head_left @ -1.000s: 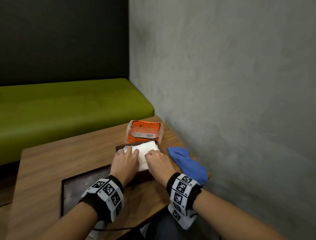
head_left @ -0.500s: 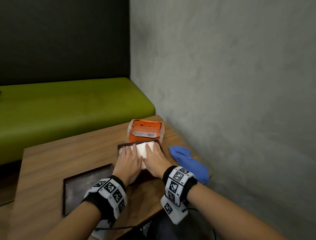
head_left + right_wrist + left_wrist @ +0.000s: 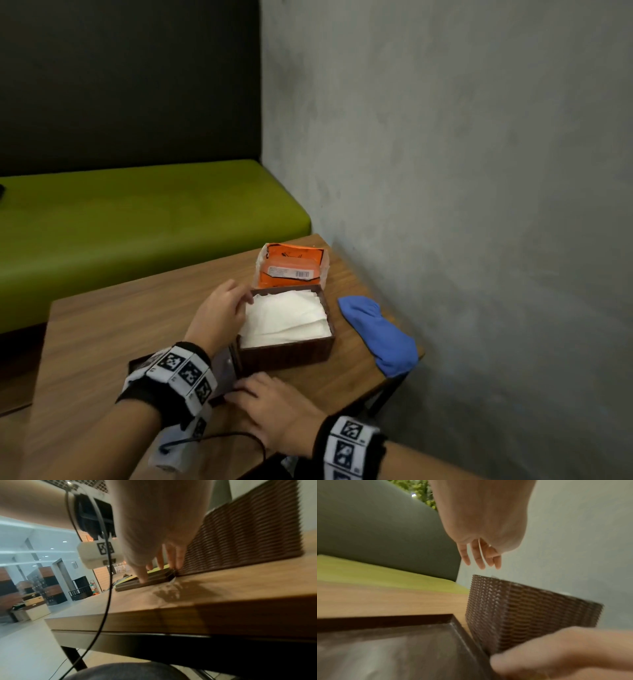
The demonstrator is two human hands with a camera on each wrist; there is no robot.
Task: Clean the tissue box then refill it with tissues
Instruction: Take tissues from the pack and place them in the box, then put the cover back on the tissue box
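The brown woven tissue box (image 3: 286,354) stands open on the wooden table (image 3: 102,329), filled with white tissues (image 3: 287,313). My left hand (image 3: 245,298) hovers at the box's left rim with loose fingers (image 3: 481,561), holding nothing. The box's dark lid (image 3: 224,371) lies upside down at the front left, mostly hidden under my left wrist. My right hand (image 3: 239,390) reaches across to the lid's near corner (image 3: 154,579). There the thumb is on the outer wall and the fingers are over the rim, pinching it.
An opened orange tissue pack (image 3: 291,267) lies just behind the box. A blue cloth (image 3: 378,334) lies to the right near the table edge and the grey wall (image 3: 445,171). A green bench (image 3: 137,219) runs behind the table.
Both hands were pressing the tissues into the box. They have come off: the left hand lifted to the box's left rim, and the right hand drew back and across to the lid.
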